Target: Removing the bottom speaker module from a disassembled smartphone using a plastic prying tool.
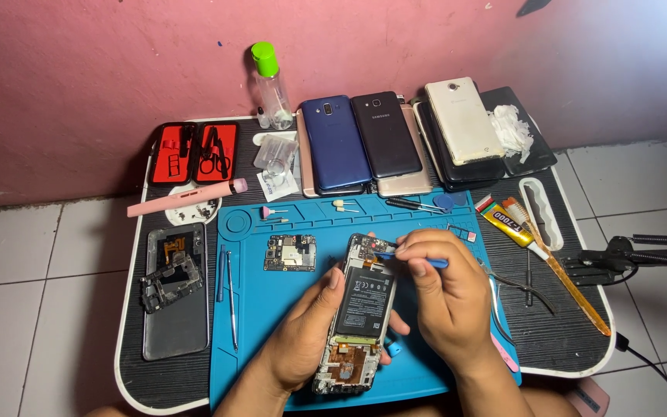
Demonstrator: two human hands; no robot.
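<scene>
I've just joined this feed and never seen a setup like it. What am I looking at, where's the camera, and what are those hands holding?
The single view comes from a camera on the person's head, looking down at a small black table with a blue work mat. The left hand steadies an opened phone, its back off and battery showing. The right hand holds a blue prying tool at the phone's upper end. Nearby lie a loose circuit board, stacked phones, a glue tube and a clear bottle.

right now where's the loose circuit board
In the head view, the circuit board lies on the blue mat, left of the opened phone held in the left hand.
</scene>
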